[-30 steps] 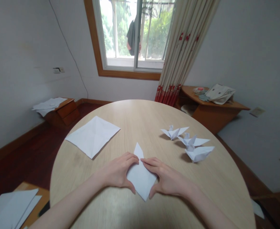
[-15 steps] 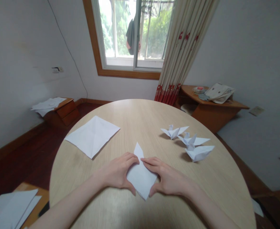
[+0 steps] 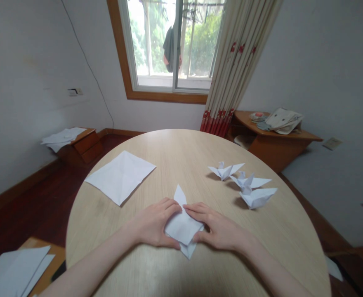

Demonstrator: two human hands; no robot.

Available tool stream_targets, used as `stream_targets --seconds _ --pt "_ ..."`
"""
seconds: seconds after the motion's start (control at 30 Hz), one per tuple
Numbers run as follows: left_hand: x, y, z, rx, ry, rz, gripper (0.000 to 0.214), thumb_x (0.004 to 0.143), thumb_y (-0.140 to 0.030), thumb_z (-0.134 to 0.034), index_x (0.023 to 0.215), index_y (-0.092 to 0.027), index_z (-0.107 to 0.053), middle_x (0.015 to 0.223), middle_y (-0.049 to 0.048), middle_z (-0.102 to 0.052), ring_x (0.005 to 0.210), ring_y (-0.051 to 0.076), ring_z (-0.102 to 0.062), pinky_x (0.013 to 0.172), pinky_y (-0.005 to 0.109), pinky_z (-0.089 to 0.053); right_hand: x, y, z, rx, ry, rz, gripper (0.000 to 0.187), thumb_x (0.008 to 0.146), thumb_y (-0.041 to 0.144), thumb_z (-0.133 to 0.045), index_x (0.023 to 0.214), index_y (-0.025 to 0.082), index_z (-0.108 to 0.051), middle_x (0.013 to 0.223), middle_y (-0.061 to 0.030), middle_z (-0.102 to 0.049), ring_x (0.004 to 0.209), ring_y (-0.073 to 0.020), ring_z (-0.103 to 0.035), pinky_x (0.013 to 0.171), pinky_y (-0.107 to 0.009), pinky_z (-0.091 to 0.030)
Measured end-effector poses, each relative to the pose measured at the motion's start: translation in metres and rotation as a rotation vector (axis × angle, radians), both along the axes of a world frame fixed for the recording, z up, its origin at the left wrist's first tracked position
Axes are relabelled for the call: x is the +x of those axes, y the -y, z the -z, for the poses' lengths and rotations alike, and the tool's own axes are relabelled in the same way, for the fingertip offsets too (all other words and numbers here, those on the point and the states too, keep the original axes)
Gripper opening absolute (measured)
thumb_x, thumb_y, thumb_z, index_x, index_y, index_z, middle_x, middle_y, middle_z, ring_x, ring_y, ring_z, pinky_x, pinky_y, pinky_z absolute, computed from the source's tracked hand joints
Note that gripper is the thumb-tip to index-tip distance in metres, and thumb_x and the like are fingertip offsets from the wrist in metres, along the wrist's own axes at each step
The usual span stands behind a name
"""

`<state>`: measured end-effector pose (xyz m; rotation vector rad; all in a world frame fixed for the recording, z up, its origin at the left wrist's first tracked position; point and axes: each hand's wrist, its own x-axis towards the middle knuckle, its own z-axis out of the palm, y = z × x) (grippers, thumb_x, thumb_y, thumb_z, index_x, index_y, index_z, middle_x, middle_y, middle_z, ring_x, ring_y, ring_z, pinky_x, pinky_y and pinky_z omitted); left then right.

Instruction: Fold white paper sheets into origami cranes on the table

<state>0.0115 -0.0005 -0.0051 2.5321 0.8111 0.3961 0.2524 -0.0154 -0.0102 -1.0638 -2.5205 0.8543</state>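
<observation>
A white, partly folded paper (image 3: 181, 225) lies on the round wooden table (image 3: 181, 161) just in front of me, its long point aimed away. My left hand (image 3: 152, 225) pinches its left side, thumb under a lifted flap. My right hand (image 3: 220, 229) pinches the right side in the same way. Both thumbs have drawn the near flap upward, so the paper bulges between them. Three finished white paper cranes (image 3: 245, 183) stand to the right. A creased square white sheet (image 3: 120, 175) lies flat at the left.
A low wooden cabinet (image 3: 82, 144) with papers sits by the left wall. A wooden side table (image 3: 271, 136) carries a bag and small things at the right. More white sheets (image 3: 14, 270) rest on a stool at the lower left. A window and a curtain are behind.
Both thumbs have slid inward and lifted the near flap of the paper, so its lower tip now shows shorter. The cranes and the flat sheet stay put.
</observation>
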Motion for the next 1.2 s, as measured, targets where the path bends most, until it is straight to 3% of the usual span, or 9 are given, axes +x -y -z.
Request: stream_targets --seconds 0.17,0.33,0.53,0.6,0.7,0.8,1.0,1.2 --pt "0.001 0.004 0.0 0.064 -0.062 -0.001 0.052 0.065 -0.023 -0.067 0.113 -0.013 -0.05 0.115 0.0134 -0.058 0.106 0.029 -0.055 0.091 0.041 -0.047 0.001 0.001 0.001 0.024 0.008 0.005 0.072 0.083 0.057 -0.061 0.139 0.015 -0.047 0.141 -0.0149 -0.049 0.129 -0.0294 -0.043 0.11 -0.047 -0.034" --pt "0.003 0.004 0.007 0.152 -0.098 0.035 0.043 0.071 -0.022 -0.057 0.112 -0.014 -0.048 0.113 0.0133 -0.06 0.106 0.029 -0.055 0.09 0.041 -0.048 -0.002 -0.001 0.003 0.051 0.034 0.017 0.086 0.071 0.06 -0.072 0.14 0.015 -0.046 0.141 -0.0169 -0.049 0.128 -0.0309 -0.044 0.109 -0.047 -0.036" --pt "0.005 0.001 0.015 0.19 -0.173 -0.013 0.035 0.077 -0.018 -0.052 0.111 -0.015 -0.047 0.113 0.0147 -0.06 0.108 0.03 -0.056 0.088 0.042 -0.05 -0.005 0.0 0.001 0.08 0.049 0.001 0.097 0.06 0.06 -0.08 0.138 0.013 -0.048 0.14 -0.0188 -0.05 0.129 -0.0333 -0.044 0.109 -0.049 -0.036" --pt "0.004 0.001 0.016 0.194 -0.189 -0.023 0.034 0.078 -0.015 -0.051 0.112 -0.015 -0.047 0.112 0.0144 -0.06 0.107 0.03 -0.057 0.086 0.041 -0.051 -0.006 0.001 0.003 0.095 0.056 0.015 0.087 0.066 0.053 -0.08 0.137 0.012 -0.05 0.138 -0.0186 -0.051 0.128 -0.0322 -0.045 0.108 -0.048 -0.038" --pt "0.004 0.0 0.019 0.202 -0.16 -0.055 0.033 0.081 -0.013 -0.047 0.114 -0.016 -0.047 0.112 0.0135 -0.062 0.105 0.028 -0.059 0.084 0.04 -0.052 -0.005 0.001 0.008 0.143 0.051 0.042 0.056 0.083 0.028 -0.066 0.135 0.014 -0.051 0.137 -0.0155 -0.053 0.126 -0.0272 -0.048 0.106 -0.045 -0.041" --pt "0.004 -0.001 0.024 0.186 -0.053 -0.109 0.035 0.083 -0.013 -0.045 0.118 -0.017 -0.047 0.112 0.0119 -0.063 0.105 0.026 -0.06 0.086 0.039 -0.052 -0.004 0.001 0.015 0.19 0.029 0.072 0.049 0.087 0.013 -0.051 0.135 0.016 -0.05 0.139 -0.0132 -0.052 0.127 -0.0241 -0.048 0.106 -0.044 -0.041" --pt "0.006 -0.001 0.026 0.084 0.151 -0.239 0.031 0.089 -0.017 -0.041 0.12 -0.017 -0.048 0.113 0.0103 -0.065 0.103 0.023 -0.063 0.09 0.038 -0.051 -0.01 0.0 0.019 0.263 -0.063 0.118 0.038 0.095 0.017 -0.037 0.131 0.02 -0.049 0.137 -0.0115 -0.053 0.127 -0.021 -0.049 0.105 -0.044 -0.043" --pt "0.007 -0.002 0.028 0.04 0.279 -0.312 0.037 0.093 -0.022 -0.04 0.13 -0.02 -0.036 0.121 0.0109 -0.06 0.108 0.022 -0.061 0.093 0.038 -0.05 -0.017 0.003 0.016 0.267 -0.161 0.199 0.037 0.097 0.02 -0.033 0.133 0.022 -0.041 0.131 -0.0123 -0.057 0.123 -0.0223 -0.054 0.099 -0.042 -0.048"
